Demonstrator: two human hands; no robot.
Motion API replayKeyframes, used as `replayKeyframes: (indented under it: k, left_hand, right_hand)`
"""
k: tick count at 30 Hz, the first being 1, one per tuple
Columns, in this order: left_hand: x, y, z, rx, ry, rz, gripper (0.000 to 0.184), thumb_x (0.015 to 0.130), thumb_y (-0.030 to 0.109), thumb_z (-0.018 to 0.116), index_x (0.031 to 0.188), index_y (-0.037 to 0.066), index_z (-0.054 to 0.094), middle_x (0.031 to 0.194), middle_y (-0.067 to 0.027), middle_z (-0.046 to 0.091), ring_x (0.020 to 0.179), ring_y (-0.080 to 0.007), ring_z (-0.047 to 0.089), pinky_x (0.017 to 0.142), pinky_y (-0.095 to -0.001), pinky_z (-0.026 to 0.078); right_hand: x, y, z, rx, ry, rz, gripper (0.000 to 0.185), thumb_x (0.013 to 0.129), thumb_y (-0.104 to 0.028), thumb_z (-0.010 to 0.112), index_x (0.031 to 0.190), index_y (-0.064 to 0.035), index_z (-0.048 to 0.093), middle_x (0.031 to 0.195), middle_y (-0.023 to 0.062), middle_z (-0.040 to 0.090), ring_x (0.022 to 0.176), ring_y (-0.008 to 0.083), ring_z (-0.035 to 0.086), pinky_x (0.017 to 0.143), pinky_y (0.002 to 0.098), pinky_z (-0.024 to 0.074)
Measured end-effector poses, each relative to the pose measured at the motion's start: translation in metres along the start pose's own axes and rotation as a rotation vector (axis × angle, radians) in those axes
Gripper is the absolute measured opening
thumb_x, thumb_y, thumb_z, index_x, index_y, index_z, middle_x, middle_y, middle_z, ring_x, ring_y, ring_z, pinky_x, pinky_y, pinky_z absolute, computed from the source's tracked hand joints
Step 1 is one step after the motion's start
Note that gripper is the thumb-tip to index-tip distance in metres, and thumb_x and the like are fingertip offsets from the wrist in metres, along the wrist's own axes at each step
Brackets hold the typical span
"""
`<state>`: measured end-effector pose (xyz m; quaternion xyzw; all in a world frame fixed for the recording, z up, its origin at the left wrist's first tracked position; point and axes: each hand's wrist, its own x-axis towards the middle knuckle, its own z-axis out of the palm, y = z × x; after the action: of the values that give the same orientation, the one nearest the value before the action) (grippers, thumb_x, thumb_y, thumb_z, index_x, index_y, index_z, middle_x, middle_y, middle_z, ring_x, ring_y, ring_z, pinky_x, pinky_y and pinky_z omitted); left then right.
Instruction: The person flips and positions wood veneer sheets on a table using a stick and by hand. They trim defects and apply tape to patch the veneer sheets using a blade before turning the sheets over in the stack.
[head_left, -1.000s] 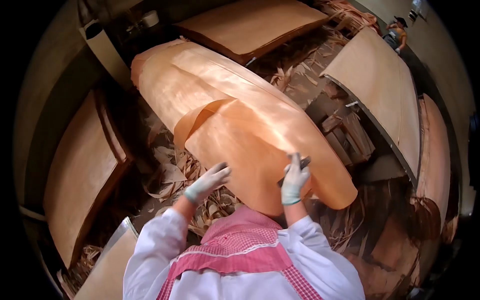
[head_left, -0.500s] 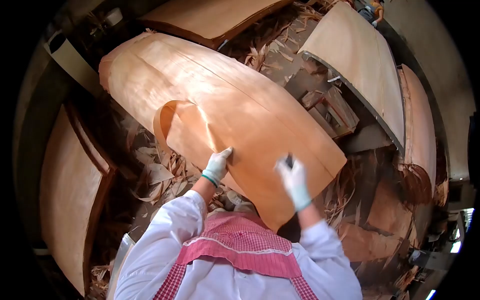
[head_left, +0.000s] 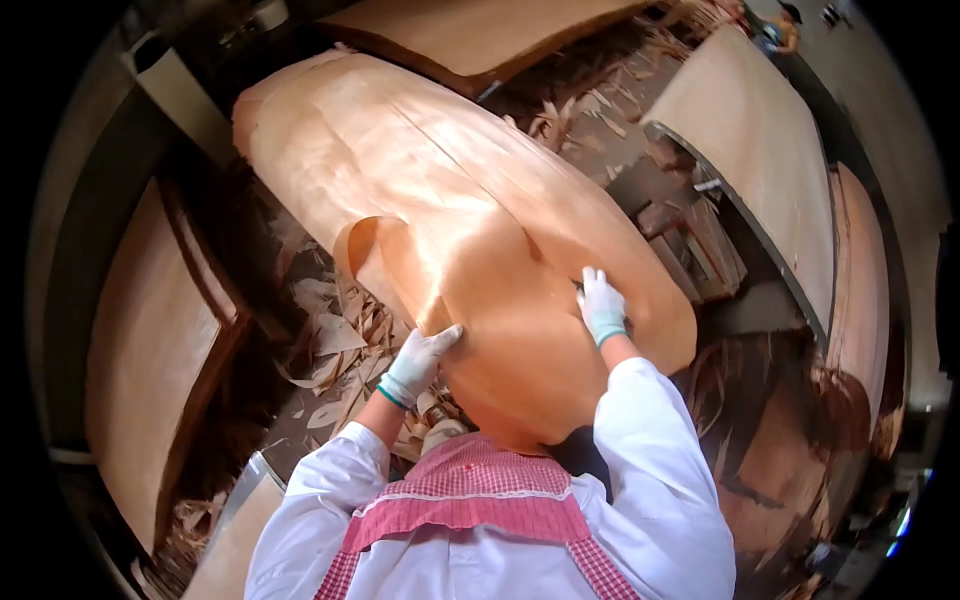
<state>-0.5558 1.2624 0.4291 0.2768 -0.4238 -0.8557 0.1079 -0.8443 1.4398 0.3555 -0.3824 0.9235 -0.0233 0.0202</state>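
Observation:
A long pile of thin, tan wood veneer sheets [head_left: 400,150] slants across the middle of the view. Its top sheet [head_left: 510,290] is buckled near me, with a curled edge on the left. My left hand [head_left: 420,362], in a pale glove with a green cuff, is closed on the near left edge of that sheet. Further right, my right hand [head_left: 602,305], gloved too, rests on the sheet with its fingers bent round a small dark tool, mostly hidden by the hand.
Veneer stacks stand at the left [head_left: 150,370], at the top [head_left: 480,35] and at the right [head_left: 760,160]. Scraps [head_left: 335,335] litter the floor. A wooden crate [head_left: 700,250] lies right of the pile. Another person [head_left: 780,32] is at the far upper right.
My left hand has gone from open above the scraps to gripping the sheet edge. My right hand has moved slightly right and away from me with the tool. The sheet's folds have shifted.

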Motion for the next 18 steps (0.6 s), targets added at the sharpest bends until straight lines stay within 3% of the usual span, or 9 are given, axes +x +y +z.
replayKeyframes:
  k: [2, 4, 6, 8, 10, 13, 18]
  left_hand:
    - [-0.007, 0.026, -0.021, 0.114, -0.031, 0.074, 0.037, 0.091, 0.013, 0.058, 0.125, -0.001, 0.05, 0.109, -0.0046, 0.061, 0.099, -0.0141, 0.058, 0.089, -0.0298, 0.047]
    - [-0.029, 0.08, -0.04, 0.188, 0.123, 0.116, 0.038, 0.088, 0.012, 0.061, 0.124, 0.002, 0.051, 0.098, -0.001, 0.061, 0.087, -0.011, 0.057, 0.08, -0.0273, 0.048]
    - [-0.053, 0.129, -0.079, 0.209, 0.198, 0.236, 0.043, 0.087, 0.012, 0.061, 0.128, 0.005, 0.048, 0.096, 0.0002, 0.06, 0.085, -0.0101, 0.056, 0.077, -0.0271, 0.048]
    - [-0.084, 0.169, -0.129, 0.073, 0.237, 0.423, 0.047, 0.087, 0.012, 0.06, 0.131, 0.006, 0.045, 0.097, 0.0011, 0.059, 0.084, -0.0093, 0.056, 0.076, -0.027, 0.048]
    - [-0.114, 0.207, -0.172, 0.112, 0.262, 0.66, 0.046, 0.09, 0.014, 0.057, 0.133, 0.006, 0.043, 0.107, -0.001, 0.059, 0.093, -0.0113, 0.057, 0.082, -0.0287, 0.048]
    - [-0.154, 0.245, -0.227, 0.04, 0.479, 0.752, 0.038, 0.093, 0.013, 0.053, 0.129, 0.005, 0.047, 0.118, -0.0042, 0.058, 0.107, -0.0145, 0.056, 0.095, -0.0304, 0.045]
    - [-0.204, 0.258, -0.286, -0.021, 0.5, 0.874, 0.034, 0.094, 0.013, 0.052, 0.127, 0.005, 0.048, 0.118, -0.0045, 0.057, 0.109, -0.0158, 0.055, 0.097, -0.0317, 0.044]
  right_hand:
    - [-0.002, 0.006, 0.003, -0.04, 0.001, -0.123, 0.032, 0.079, -0.021, 0.067, 0.104, -0.0132, 0.047, 0.097, 0.0114, 0.055, 0.077, 0.033, 0.064, 0.063, 0.0455, 0.0528]
    - [-0.007, 0.016, 0.001, -0.101, -0.036, -0.183, 0.032, 0.077, -0.019, 0.069, 0.1, -0.0134, 0.048, 0.093, 0.0104, 0.054, 0.075, 0.0324, 0.064, 0.061, 0.0443, 0.0529]
    - [-0.019, 0.029, -0.008, -0.095, -0.046, -0.253, 0.031, 0.076, -0.019, 0.069, 0.097, -0.0133, 0.048, 0.092, 0.0101, 0.054, 0.074, 0.0325, 0.063, 0.06, 0.0439, 0.0527]
    - [-0.035, 0.042, -0.015, -0.067, -0.05, -0.292, 0.029, 0.076, -0.019, 0.07, 0.096, -0.0134, 0.048, 0.091, 0.0106, 0.055, 0.074, 0.0332, 0.063, 0.061, 0.0451, 0.0521]
    - [-0.054, 0.052, -0.025, -0.084, -0.14, -0.279, 0.028, 0.077, -0.02, 0.069, 0.095, -0.0134, 0.049, 0.091, 0.0112, 0.055, 0.075, 0.0343, 0.063, 0.062, 0.0469, 0.0513]
    - [-0.084, 0.072, -0.029, -0.155, -0.173, -0.277, 0.025, 0.077, -0.022, 0.068, 0.092, -0.0132, 0.05, 0.087, 0.0102, 0.055, 0.072, 0.0327, 0.063, 0.062, 0.0448, 0.0519]
    - [-0.113, 0.072, -0.043, -0.122, -0.25, -0.062, 0.019, 0.08, -0.022, 0.065, 0.09, -0.0098, 0.054, 0.088, 0.0131, 0.061, 0.078, 0.0351, 0.063, 0.068, 0.0454, 0.0512]
